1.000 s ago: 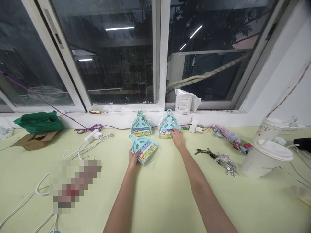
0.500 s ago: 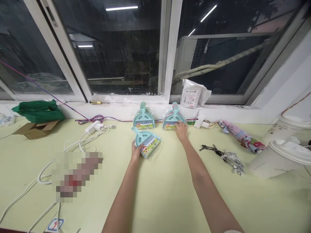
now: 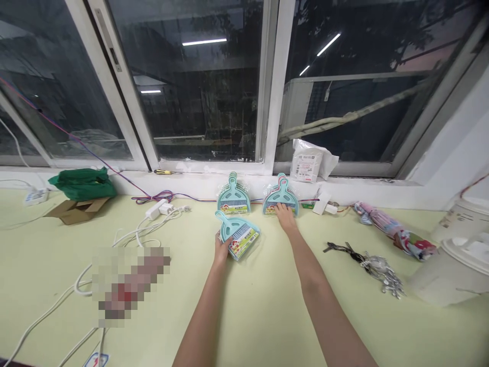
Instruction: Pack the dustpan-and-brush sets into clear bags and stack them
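Note:
My left hand (image 3: 222, 246) is closed around the lower left edge of a mint-green mini dustpan and brush set (image 3: 234, 228) in clear wrapping with a yellow-green label. That set leans to the left, its handle pointing up and left. Behind it a row of similar wrapped sets (image 3: 232, 195) stands upright against the wall. On the right, my right hand (image 3: 286, 218) rests its spread fingers on the lower front of a second upright row of sets (image 3: 281, 192). This row shows mint-green and pink rims. The thumb of my right hand is hard to make out.
White cables and an adapter (image 3: 160, 208) lie left, near a green bag (image 3: 82, 183) on a cardboard box (image 3: 76, 211). At right are keys (image 3: 378, 270), a folded umbrella (image 3: 395, 229) and white buckets (image 3: 454, 270). A white package (image 3: 306, 162) stands on the sill.
The view has tilted up slightly, so everything sits lower and further right. Both hands keep nearly the same places on the dustpan sets.

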Available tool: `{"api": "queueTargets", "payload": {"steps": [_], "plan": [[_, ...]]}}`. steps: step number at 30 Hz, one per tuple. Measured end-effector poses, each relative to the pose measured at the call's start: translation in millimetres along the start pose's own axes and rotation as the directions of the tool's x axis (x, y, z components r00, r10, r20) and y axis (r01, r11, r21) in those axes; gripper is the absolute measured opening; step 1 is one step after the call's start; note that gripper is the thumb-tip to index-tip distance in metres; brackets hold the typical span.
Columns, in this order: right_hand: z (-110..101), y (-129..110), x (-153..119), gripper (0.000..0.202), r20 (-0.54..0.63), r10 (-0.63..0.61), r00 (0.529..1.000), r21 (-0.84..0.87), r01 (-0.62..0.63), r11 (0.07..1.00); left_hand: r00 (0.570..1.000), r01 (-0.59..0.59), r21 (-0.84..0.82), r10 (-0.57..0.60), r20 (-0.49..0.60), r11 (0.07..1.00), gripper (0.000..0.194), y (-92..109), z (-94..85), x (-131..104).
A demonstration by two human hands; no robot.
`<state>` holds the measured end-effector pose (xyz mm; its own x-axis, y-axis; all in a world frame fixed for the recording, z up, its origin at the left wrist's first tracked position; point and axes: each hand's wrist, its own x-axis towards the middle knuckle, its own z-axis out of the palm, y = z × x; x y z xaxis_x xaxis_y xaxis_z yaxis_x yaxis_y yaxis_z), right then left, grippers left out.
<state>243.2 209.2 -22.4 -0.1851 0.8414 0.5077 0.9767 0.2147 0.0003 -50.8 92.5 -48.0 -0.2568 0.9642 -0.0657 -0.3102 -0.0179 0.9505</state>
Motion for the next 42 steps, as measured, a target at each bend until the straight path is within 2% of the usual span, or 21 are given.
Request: {"api": "queueTargets", "payload": {"steps": [4,7,9,12,14,16,18,20,22,24,25,27,31,34,36,38,42], "plan": [[-15,-13,-17,0.039,-0.052,0.041,0.998,0.068,-0.038,0.997,1.000,0.009,-0.018,-0.009,-0.018,1.000,0.058,0,1.5,-2],[-35,-40,-50,0.035,-0.176,0.072,0.982,0.283,-0.020,0.959,0.999,0.035,-0.058,-0.035,-0.015,0.998,0.058,4,5.8,-6],[-51,-65,-79,0.034,-0.206,0.016,0.978,0.471,0.085,0.878,0.998,0.065,-0.095,-0.065,0.001,0.993,0.059,7,10.4,-12],[-76,-100,-124,0.034,-0.074,-0.206,0.976,0.632,0.206,0.747,0.997,0.072,-0.148,-0.066,0.047,0.986,0.058,8,19.2,-26],[-89,-114,-147,0.037,0.029,-0.260,0.965,0.629,0.185,0.755,0.996,0.044,-0.174,-0.029,0.086,0.984,0.056,7,24.5,-38],[-98,-118,-163,0.042,0.094,-0.187,0.978,0.614,0.091,0.784,0.993,0.018,-0.188,0.003,0.114,0.982,0.057,6,28.6,-51],[-102,-114,-172,0.047,0.162,-0.051,0.986,0.686,-0.075,0.724,0.992,0.021,-0.193,0.004,0.129,0.981,0.061,6,32.2,-63],[-104,-106,-178,0.051,0.272,0.101,0.957,0.806,-0.284,0.519,0.990,0.038,-0.209,-0.010,0.137,0.977,0.074,5,36.8,-73],[-105,-99,-182,0.053,0.402,0.218,0.889,0.866,-0.447,0.226,0.990,0.045,-0.241,-0.010,0.142,0.969,0.089,5,43.1,-82],[-104,-93,-186,0.051,0.511,0.268,0.817,0.853,-0.519,-0.042,0.984,0.051,-0.265,-0.003,0.179,0.963,0.095,4,50.0,-91],[-104,-91,-188,0.048,0.549,0.275,0.789,0.835,-0.532,-0.143,0.975,0.066,-0.267,-0.006,0.221,0.961,0.093,3,53.2,-95],[-103,-88,-191,0.040,0.590,0.287,0.755,0.806,-0.528,-0.267,0.945,0.115,-0.247,-0.029,0.325,0.962,0.084,3,58.0,-102],[-102,-88,-194,0.037,0.569,0.386,0.726,0.821,-0.469,-0.327,0.870,0.208,-0.147,-0.114,0.479,0.967,0.069,8,58.7,-111],[-104,-87,-195,0.042,0.530,0.412,0.741,0.844,-0.411,-0.345,0.842,0.180,-0.063,-0.120,0.526,0.982,0.054,14,51.5,-105],[-106,-83,-195,0.043,0.525,0.410,0.746,0.848,-0.419,-0.324,0.869,0.084,-0.016,-0.066,0.491,0.996,0.048,15,44.0,-96],[-109,-80,-194,0.042,0.550,0.409,0.728,0.835,-0.468,-0.289,0.903,0.014,0.056,-0.037,0.428,0.998,0.044,14,36.6,-86],[-116,-72,-192,0.039,0.596,0.358,0.719,0.802,-0.548,-0.236,0.941,0.039,0.149,-0.086,0.328,0.988,0.035,12,30.7,-74]]}}
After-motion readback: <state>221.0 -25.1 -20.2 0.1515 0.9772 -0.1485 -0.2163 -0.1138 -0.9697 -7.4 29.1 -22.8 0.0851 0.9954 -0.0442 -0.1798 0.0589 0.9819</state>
